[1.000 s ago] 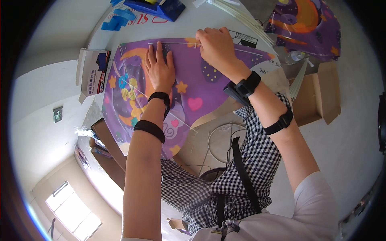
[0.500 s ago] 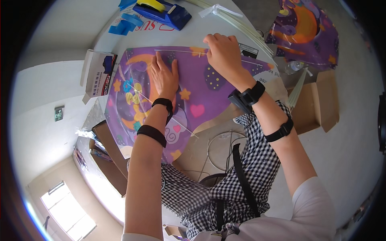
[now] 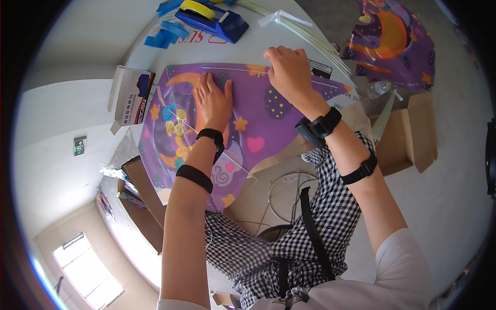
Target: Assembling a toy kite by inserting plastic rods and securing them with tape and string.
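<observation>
A purple sheet that looks like a kite (image 3: 289,129), printed with moons, stars and hearts, lies spread on the table in front of me. My left hand (image 3: 214,103) rests flat on it, fingers stretched out, over the orange moon. A thin pale rod (image 3: 235,68) runs along the sheet's far edge, and another thin rod (image 3: 238,165) crosses it diagonally. Above the far-edge rod, my right hand (image 3: 289,72) is closed with its fingers curled. Whatever those fingers hold is hidden by the hand.
Beyond the sheet stand a blue tape dispenser (image 3: 235,28) and blue strips (image 3: 168,36). A bundle of pale rods (image 3: 318,44) lies far right, near another purple printed sheet (image 3: 385,46) and a clear bottle (image 3: 380,89). Cardboard boxes stand right (image 3: 413,134) and left (image 3: 147,191).
My left hand has drawn back slightly from the far-edge rod, its fingers closer together. My right hand keeps almost the same place and stays curled. The whole view has shifted a little.
</observation>
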`<state>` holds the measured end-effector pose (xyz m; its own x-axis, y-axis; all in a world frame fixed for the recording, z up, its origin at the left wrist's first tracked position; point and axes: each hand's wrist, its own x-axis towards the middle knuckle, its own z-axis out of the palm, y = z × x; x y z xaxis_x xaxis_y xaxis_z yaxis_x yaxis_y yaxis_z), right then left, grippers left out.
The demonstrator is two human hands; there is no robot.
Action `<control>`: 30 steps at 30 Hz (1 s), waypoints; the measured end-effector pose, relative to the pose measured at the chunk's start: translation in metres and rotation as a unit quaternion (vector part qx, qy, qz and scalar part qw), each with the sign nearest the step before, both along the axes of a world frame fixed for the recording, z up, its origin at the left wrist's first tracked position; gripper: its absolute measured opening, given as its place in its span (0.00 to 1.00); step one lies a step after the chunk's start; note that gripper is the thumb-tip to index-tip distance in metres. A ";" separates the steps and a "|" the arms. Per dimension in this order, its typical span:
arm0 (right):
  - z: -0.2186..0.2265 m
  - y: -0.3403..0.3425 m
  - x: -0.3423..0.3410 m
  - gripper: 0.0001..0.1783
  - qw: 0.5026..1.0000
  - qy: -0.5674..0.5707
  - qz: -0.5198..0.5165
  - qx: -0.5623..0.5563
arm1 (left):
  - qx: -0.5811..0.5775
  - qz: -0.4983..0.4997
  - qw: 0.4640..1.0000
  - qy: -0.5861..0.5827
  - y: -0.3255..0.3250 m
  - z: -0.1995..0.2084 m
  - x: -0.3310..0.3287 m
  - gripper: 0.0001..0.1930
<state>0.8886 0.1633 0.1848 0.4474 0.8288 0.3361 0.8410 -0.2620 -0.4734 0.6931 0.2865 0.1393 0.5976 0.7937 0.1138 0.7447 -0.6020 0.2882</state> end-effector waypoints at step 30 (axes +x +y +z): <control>0.073 0.008 0.033 0.12 0.929 0.332 0.016 0.164 | -0.537 -0.059 0.830 -0.141 -0.127 0.154 -0.017 0.12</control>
<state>0.9215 0.1710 0.2581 0.6234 0.7468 0.2317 0.3403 0.0076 -0.9403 0.6760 0.1598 0.2932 0.7486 0.4657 -0.4720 0.5097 0.0510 0.8588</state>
